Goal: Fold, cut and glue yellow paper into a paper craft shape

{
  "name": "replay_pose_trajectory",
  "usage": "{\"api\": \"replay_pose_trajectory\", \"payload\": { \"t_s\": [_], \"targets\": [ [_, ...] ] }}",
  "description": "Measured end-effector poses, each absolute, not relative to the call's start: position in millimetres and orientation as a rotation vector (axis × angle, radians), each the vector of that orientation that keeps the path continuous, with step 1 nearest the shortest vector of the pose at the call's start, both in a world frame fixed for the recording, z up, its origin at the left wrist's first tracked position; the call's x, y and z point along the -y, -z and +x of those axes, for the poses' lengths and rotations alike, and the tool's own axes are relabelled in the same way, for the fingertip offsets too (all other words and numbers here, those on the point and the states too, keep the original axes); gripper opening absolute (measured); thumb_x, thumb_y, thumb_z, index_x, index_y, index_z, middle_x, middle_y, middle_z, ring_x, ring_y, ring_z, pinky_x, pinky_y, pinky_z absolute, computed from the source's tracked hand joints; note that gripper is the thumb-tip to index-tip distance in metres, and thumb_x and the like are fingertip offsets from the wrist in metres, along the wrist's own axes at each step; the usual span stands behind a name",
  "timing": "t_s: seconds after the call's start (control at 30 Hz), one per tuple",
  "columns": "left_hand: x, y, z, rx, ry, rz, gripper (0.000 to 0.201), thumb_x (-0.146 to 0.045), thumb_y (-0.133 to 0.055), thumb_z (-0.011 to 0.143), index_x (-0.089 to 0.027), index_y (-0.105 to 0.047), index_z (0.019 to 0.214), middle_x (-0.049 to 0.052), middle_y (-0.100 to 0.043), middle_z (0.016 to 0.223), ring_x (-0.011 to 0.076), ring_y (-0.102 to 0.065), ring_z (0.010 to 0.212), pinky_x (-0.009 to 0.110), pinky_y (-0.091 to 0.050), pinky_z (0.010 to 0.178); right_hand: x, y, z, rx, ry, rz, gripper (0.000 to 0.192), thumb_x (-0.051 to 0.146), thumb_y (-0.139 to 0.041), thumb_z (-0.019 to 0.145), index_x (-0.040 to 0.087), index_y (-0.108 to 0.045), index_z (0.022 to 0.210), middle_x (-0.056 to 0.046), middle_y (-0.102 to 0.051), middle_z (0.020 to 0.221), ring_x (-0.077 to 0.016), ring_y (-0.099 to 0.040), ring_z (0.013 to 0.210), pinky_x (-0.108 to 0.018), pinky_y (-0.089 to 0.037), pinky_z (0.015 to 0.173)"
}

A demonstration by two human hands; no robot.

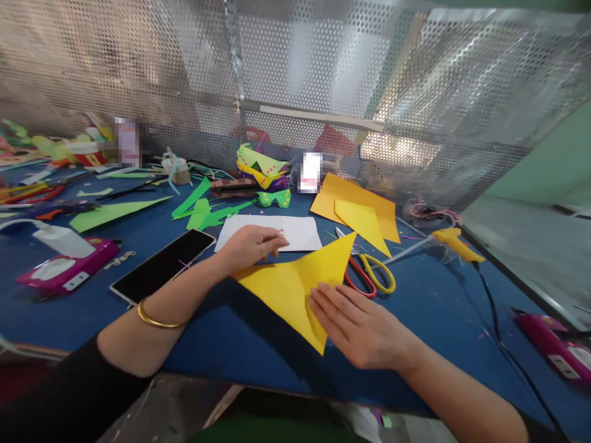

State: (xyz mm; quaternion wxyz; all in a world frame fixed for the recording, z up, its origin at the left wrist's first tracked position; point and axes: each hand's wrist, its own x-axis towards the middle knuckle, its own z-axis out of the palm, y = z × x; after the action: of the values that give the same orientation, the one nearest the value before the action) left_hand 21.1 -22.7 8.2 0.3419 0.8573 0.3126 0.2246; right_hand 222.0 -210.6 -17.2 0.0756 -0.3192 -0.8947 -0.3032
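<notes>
I'd steady that yellow paper [277, 286] near the front edge of the bench [434, 314]; right hand [353, 326] flat, left hand [253, 244] curled; can't tell if either's gripping

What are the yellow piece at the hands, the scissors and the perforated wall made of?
Yellow piece: paper or thin card, matte; thin straight edges, shaded fold.
Scissors handles: probably plastic, smooth, slightly glossy; solid red and yellow. The visible blade looks like steel: grey, shiny.
Perforated wall: likely sheet metal, silvery sheen, regular holes; coated plastic not ruled out.
</notes>
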Motion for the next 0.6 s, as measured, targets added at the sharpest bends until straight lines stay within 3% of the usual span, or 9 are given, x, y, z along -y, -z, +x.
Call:
{"api": "replay_pose_trajectory", "payload": {
  "t_s": [0.07, 0.13, 0.2, 0.3, 0.37, 0.47, 0.6],
  "targets": [
    [29, -14, 12, -0.88, -0.806, 2.403, 0.025, -0.041, -0.06, 0.084, -0.025, -0.077, 0.095, 0.005, -0.076, 0.089, 0.0237, -0.068, 0.085, 0.029, -0.048, 0.074, 218, 25, 216, 2.698, 0.919, -1.018, 0.038, 0.012, -0.044, 0.092, -0.003, -0.06, 0.124, -0.023, -0.065, 0.123, -0.0341, -0.06, 0.116, -0.045, -0.05, 0.092],
    [46, -17, 3, -0.687, -0.774, 2.493, 0.025, -0.039, -0.058, 0.088, -0.027, -0.076, 0.101, 0.005, -0.075, 0.105, 0.0243, -0.067, 0.1, 0.031, -0.046, 0.089, 222, 32, 211, 2.706, 0.907, -1.059, 0.037, 0.012, -0.043, 0.092, -0.003, -0.062, 0.121, -0.023, -0.067, 0.119, -0.0346, -0.061, 0.113, -0.045, -0.049, 0.091],
    [67, -11, -4, -0.474, -0.598, 2.531, 0.022, -0.039, -0.061, 0.087, -0.028, -0.075, 0.1, 0.005, -0.075, 0.103, 0.0229, -0.068, 0.098, 0.03, -0.048, 0.088, 222, 37, 209, 2.697, 0.875, -1.083, 0.037, 0.013, -0.042, 0.093, -0.002, -0.063, 0.119, -0.023, -0.068, 0.117, -0.0345, -0.062, 0.109, -0.046, -0.048, 0.089],
    [92, 10, -11, -0.334, -0.367, 2.645, 0.03, -0.045, -0.068, 0.081, -0.027, -0.074, 0.104, 0.008, -0.073, 0.11, 0.0288, -0.067, 0.103, 0.036, -0.05, 0.087, 220, 40, 210, 2.676, 0.744, -1.133, 0.037, 0.013, -0.04, 0.093, -0.001, -0.062, 0.12, -0.023, -0.068, 0.117, -0.0323, -0.063, 0.104, -0.045, -0.05, 0.084],
    [101, 25, -14, -0.341, -0.355, 2.743, 0.025, -0.04, -0.061, 0.088, -0.025, -0.074, 0.102, 0.01, -0.075, 0.106, 0.0285, -0.068, 0.098, 0.038, -0.051, 0.084, 219, 40, 210, 2.667, 0.614, -1.165, 0.037, 0.012, -0.04, 0.094, 0.0, -0.06, 0.122, -0.022, -0.068, 0.116, -0.0295, -0.063, 0.1, -0.042, -0.051, 0.079],
    [105, 39, -17, -0.242, -0.48, 2.908, 0.023, -0.028, -0.05, 0.095, -0.023, -0.072, 0.098, 0.007, -0.076, 0.095, 0.0233, -0.07, 0.088, 0.034, -0.053, 0.077, 220, 40, 209, 2.654, 0.43, -1.203, 0.036, 0.012, -0.04, 0.094, 0.002, -0.059, 0.123, -0.02, -0.067, 0.117, -0.027, -0.063, 0.099, -0.038, -0.053, 0.075],
    [109, 38, -18, -0.122, -0.722, 2.972, 0.018, -0.018, -0.051, 0.093, -0.017, -0.069, 0.094, 0.005, -0.075, 0.09, 0.0188, -0.068, 0.081, 0.03, -0.052, 0.071, 224, 40, 205, 2.466, 0.204, -1.339, 0.033, 0.013, -0.037, 0.097, 0.012, -0.063, 0.116, -0.011, -0.07, 0.106, -0.0213, -0.063, 0.092, -0.031, -0.053, 0.071]
  ]
}}
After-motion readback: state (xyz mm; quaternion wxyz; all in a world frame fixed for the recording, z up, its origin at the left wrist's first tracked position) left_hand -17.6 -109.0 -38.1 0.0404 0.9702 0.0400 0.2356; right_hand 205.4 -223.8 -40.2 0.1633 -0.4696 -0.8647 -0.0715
